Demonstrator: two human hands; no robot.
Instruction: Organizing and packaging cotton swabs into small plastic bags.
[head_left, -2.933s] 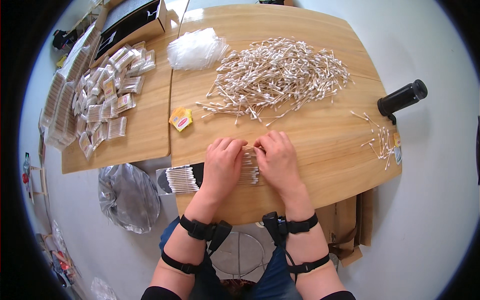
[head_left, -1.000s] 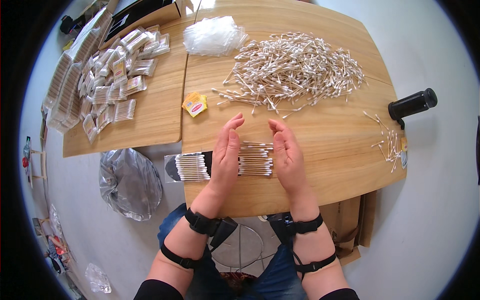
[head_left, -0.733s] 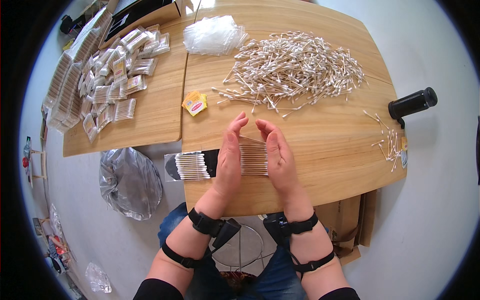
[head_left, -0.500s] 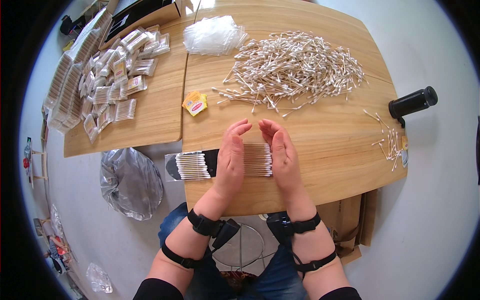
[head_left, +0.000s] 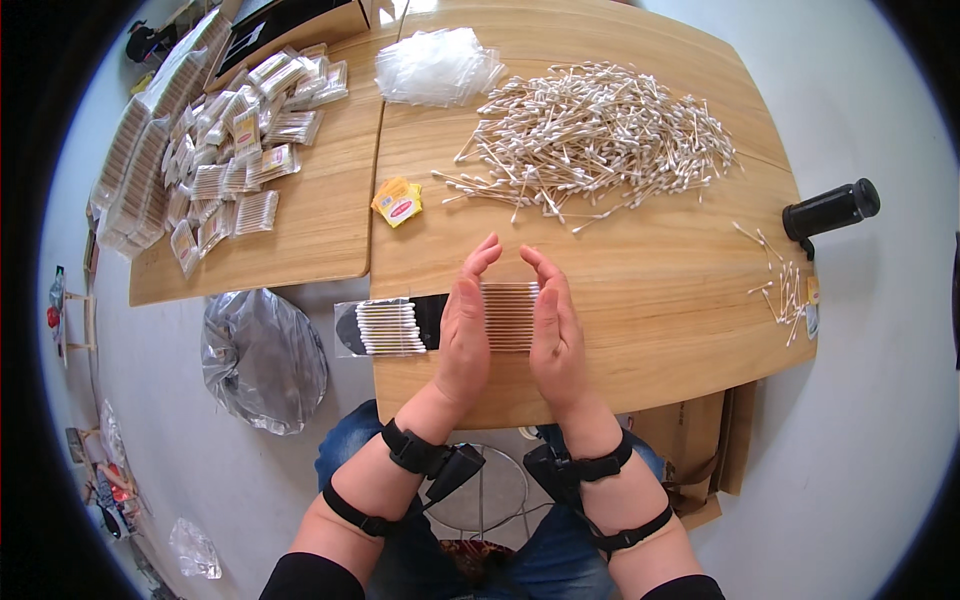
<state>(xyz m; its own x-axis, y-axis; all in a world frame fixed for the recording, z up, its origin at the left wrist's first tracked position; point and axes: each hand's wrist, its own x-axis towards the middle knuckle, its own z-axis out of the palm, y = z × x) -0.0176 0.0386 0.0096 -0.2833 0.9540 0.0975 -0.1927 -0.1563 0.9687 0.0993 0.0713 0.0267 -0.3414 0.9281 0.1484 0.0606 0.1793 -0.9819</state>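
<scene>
Between my palms lies a neat row of cotton swabs [head_left: 511, 318], its sticks running crosswise from one hand to the other. My left hand [head_left: 463, 335] stands on edge with straight fingers at the row's left end. At the opposite end, my right hand [head_left: 562, 345] is held the same way, its palm against the swab tips. Both hands hide the tips. Left of my left hand, a black flat strip [head_left: 430, 315] shows on the wooden table [head_left: 640, 350]. A clear bag [head_left: 346, 345] covers its left end, with another row of swabs [head_left: 388, 328] there.
A large heap of loose swabs [head_left: 600, 140] spreads across the back. Clear bags [head_left: 440, 68] and yellow cards [head_left: 400, 203] lie left of it. Packed swab bundles [head_left: 255, 213] cover the left table. A black cylinder [head_left: 830, 210] and stray swabs [head_left: 785, 295] are at right.
My right hand has moved left toward my left hand, and its palm now covers the right-hand swab tips. The whole view has shifted slightly.
</scene>
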